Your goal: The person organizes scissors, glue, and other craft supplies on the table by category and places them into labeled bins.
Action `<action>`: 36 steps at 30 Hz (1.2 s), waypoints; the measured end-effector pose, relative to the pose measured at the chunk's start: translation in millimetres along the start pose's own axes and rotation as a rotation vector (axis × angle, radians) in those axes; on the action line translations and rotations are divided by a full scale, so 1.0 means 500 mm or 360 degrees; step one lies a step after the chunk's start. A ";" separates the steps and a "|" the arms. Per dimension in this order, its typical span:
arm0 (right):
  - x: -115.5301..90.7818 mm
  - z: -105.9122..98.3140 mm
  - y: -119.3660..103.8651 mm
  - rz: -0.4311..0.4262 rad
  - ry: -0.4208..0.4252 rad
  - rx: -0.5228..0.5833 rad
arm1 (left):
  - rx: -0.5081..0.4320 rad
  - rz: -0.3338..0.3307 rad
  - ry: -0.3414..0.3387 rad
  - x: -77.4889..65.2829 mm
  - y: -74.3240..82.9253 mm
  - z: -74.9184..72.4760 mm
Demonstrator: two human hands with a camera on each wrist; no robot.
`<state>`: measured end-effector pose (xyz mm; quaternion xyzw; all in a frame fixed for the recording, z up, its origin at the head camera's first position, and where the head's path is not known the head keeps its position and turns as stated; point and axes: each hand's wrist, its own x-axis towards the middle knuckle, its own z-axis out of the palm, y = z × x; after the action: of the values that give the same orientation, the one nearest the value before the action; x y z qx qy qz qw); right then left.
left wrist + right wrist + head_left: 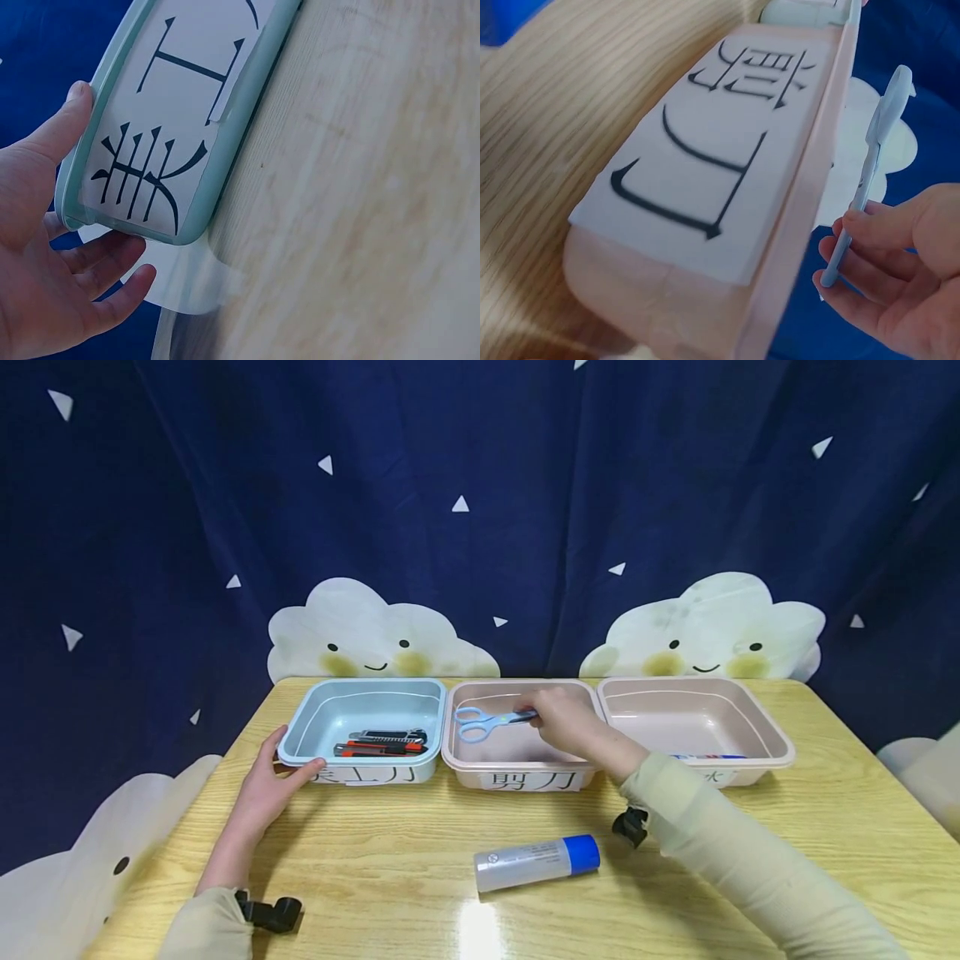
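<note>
My left hand [262, 787] grips the near left corner of a light blue plastic bin [322, 718]; in the left wrist view the thumb lies at the rim and the other fingers bend around the end wall. Inside this bin are several utility knives [384, 745], black and red. Over the middle pink bin [517, 766], my right hand [564, 720] pinches a pair of scissors [480, 724] by the blade end. Their light blue handle loops point left. The right wrist view shows the scissors [887, 112] edge-on, between thumb and fingertips, above the bin's rim.
Right of the middle bin stands another pink bin [675, 718], with blue, white and red items partly hidden by its front wall. Paper labels with characters mark the bins' fronts. A clear bottle [521, 866] with a blue cap lies on the wooden table [375, 860] in front.
</note>
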<state>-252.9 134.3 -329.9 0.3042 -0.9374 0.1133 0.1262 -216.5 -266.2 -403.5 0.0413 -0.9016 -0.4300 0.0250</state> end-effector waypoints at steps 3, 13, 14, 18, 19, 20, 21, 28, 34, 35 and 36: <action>0.000 0.005 0.013 0.0027 0.0027 -0.0067 | 0.0003 -0.0010 -0.0003 0.000 0.000 0.000; 0.000 0.035 0.052 0.0010 0.0068 -0.0026 | 0.0000 -0.0026 -0.0001 -0.001 -0.002 0.000; 0.001 0.038 0.056 -0.0001 0.0068 -0.0027 | 0.0000 -0.0025 0.0004 -0.001 -0.002 0.000; 0.000 0.053 0.074 -0.0011 0.0055 -0.0035 | -0.0002 -0.0018 0.0016 -0.001 -0.001 0.000; 0.000 0.057 0.078 -0.0010 0.0049 -0.0040 | -0.0005 -0.0016 0.0017 -0.001 0.000 0.000; 0.000 0.061 0.082 -0.0004 0.0045 -0.0044 | -0.0008 -0.0015 0.0016 -0.001 0.000 0.001; 0.000 0.065 0.086 0.0002 0.0042 -0.0045 | -0.0012 -0.0015 0.0014 -0.002 0.001 0.001; 0.004 0.083 0.102 0.0018 0.0040 -0.0053 | -0.0006 -0.0039 0.0002 -0.002 0.005 0.000; 0.008 0.095 0.108 0.0077 -0.0068 -0.0004 | -0.0009 -0.0058 0.0005 0.000 0.003 0.002; 0.008 0.098 0.108 0.0090 -0.0094 0.0010 | -0.0009 -0.0062 0.0004 0.000 0.003 0.002; 0.009 0.100 0.108 0.0103 -0.0112 0.0022 | -0.0012 -0.0063 0.0001 0.000 0.003 0.002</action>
<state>-297.1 160.3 -382.9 0.2783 -0.9498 0.1132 0.0873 -216.5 -264.5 -403.2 0.0592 -0.8990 -0.4337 0.0170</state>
